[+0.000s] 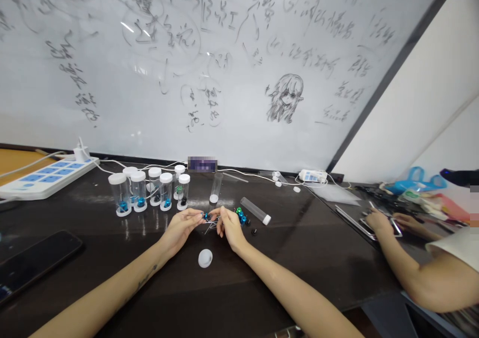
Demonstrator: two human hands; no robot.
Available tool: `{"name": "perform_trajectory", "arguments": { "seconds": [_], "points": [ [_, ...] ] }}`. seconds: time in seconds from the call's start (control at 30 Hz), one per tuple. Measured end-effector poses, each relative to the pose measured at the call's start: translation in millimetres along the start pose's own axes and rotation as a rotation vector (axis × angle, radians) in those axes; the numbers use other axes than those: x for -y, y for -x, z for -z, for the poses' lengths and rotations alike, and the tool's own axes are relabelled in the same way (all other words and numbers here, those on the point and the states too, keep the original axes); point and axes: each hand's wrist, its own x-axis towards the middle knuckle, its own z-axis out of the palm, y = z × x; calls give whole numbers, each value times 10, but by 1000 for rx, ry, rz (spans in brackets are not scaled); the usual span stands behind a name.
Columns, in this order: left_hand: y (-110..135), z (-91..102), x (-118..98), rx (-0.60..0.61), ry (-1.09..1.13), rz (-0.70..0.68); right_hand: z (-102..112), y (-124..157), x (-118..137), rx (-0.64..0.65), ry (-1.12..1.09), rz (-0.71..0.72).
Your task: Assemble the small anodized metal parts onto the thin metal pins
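My left hand point(182, 227) and my right hand point(229, 224) meet over the dark table point(299, 248), fingertips pinched together on a small blue bead and thin wire point(208, 219). Just right of my right hand lie loose blue, green and black beads point(242, 217). A white cap point(205, 257) rests on the table in front of my hands. An open clear vial point(216, 188) stands upright behind them, and another clear vial point(255, 210) lies on its side to the right.
Several capped vials with beads point(149, 190) stand at back left. A white power strip point(45, 175) and cables lie far left, a black phone point(33, 261) near left. Another person's hands point(385, 222) work at the right among tools and blue scissors point(417, 178). A whiteboard rises behind.
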Motion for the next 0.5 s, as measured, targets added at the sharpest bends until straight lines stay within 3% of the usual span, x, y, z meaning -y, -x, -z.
{"name": "perform_trajectory", "arguments": {
  "seconds": [0.5],
  "points": [
    [-29, 4, 13, 13, 11, -3, -6, -12, -34, -10, -12, -10]
  ]
}}
